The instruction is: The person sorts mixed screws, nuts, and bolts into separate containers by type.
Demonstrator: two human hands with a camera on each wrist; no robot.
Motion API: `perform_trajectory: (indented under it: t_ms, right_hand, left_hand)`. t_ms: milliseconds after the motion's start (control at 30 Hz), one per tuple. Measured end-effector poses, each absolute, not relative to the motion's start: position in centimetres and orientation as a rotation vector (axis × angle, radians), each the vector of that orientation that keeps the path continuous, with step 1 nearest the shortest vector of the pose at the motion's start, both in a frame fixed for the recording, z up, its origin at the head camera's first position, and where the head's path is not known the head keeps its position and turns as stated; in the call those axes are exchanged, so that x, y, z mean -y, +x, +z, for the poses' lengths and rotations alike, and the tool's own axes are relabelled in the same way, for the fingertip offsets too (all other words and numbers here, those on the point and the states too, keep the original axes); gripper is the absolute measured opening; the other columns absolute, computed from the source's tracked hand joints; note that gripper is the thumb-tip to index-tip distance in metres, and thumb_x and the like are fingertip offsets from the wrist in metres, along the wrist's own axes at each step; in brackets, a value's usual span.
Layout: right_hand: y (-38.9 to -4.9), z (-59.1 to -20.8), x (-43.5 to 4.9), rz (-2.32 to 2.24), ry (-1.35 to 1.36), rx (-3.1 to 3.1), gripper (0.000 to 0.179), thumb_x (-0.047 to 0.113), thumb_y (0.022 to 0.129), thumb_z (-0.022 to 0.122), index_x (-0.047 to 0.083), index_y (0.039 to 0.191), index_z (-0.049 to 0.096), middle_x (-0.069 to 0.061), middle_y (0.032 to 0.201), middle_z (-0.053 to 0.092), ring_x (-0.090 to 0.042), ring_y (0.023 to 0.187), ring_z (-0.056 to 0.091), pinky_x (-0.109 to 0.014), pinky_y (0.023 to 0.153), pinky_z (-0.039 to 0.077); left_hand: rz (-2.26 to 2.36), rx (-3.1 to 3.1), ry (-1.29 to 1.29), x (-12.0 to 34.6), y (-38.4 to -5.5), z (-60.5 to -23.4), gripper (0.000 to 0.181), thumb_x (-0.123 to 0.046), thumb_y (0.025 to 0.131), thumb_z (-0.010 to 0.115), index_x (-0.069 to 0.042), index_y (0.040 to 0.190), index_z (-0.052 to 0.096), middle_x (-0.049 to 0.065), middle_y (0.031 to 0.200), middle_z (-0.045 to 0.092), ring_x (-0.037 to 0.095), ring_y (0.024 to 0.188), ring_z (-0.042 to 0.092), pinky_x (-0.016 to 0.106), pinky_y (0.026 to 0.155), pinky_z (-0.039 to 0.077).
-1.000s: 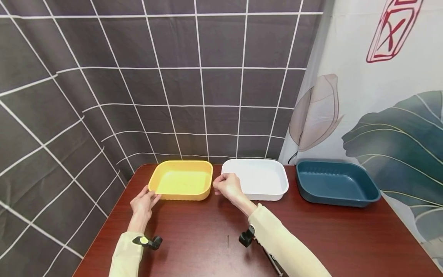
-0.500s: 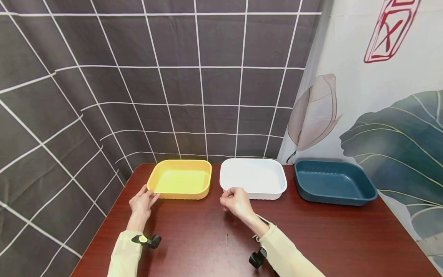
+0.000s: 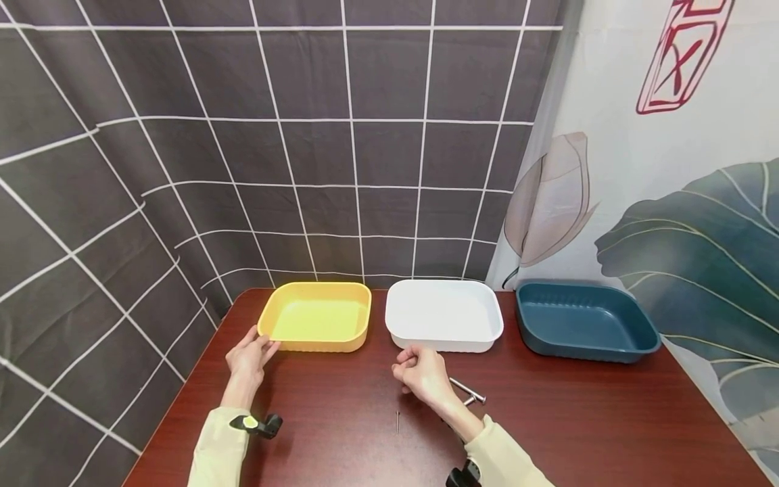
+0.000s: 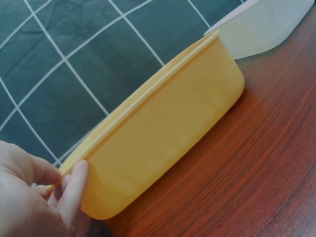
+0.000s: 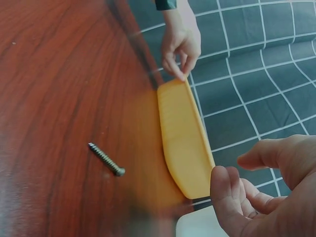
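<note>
Yellow tray (image 3: 315, 319), pinched at eight o'clock by seemingly steadying left hand (image 3: 248, 358).
Right hand (image 3: 426, 375) loose, apparently empty; screw (image 3: 397, 422) at its seven o'clock would need fine pinching.

A screw (image 5: 106, 159) lies on the reddish table (image 5: 54, 98) near a yellow tray (image 5: 182, 138).

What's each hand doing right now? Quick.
Left hand: closed, pinching the rim of the yellow tray.
Right hand: open, thumb apart from the loosely curled fingers, holding nothing.
</note>
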State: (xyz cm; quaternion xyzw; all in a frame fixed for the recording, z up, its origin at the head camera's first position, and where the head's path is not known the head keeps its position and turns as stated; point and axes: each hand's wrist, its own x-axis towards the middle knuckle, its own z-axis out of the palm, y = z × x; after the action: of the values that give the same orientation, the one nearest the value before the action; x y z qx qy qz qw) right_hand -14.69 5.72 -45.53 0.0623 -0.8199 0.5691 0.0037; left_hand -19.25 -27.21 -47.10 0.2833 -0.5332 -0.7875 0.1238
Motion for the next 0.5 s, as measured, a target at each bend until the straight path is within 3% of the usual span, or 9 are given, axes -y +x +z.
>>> perform_trajectory:
  t_ms: [167,367,500]
  right_hand:
    - [-14.0,-46.1,-6.1,1.749,0.175,2.595,0.01,-0.001,0.076,0.07,-0.001,0.085,0.064,-0.002,0.067,0.065,-0.02,0.044,0.062,-0.036,0.041,0.059]
    - [-13.0,-46.7,-6.2,1.79,0.138,2.623,0.014,-0.001,0.076,0.069,-0.004,0.089,0.063,-0.004,0.069,0.066,-0.017,0.041,0.061,-0.041,0.038,0.059]
    - [-12.7,-47.2,-6.4,1.771,0.134,2.641,0.015,0.0,0.076,0.068,-0.005,0.089,0.062,-0.003,0.068,0.065,-0.014,0.039,0.059,-0.035,0.036,0.057]
  left_hand:
    - [-2.292,1.575,0.82,27.2,-19.1,-47.1,0.059,0.008,0.096,0.052,-0.003,0.152,0.037,-0.001,0.068,0.062,0.007,0.064,0.069,0.025,0.079,0.061]
    - [-2.305,1.549,0.81,27.2,-19.1,-47.1,0.058,0.008,0.096,0.052,-0.002,0.151,0.037,-0.001,0.071,0.064,0.007,0.065,0.068,0.025,0.079,0.061]
    - [-2.304,1.535,0.808,27.2,-19.2,-47.2,0.058,0.009,0.095,0.052,-0.002,0.151,0.038,-0.001,0.075,0.066,0.008,0.066,0.069,0.025,0.078,0.061]
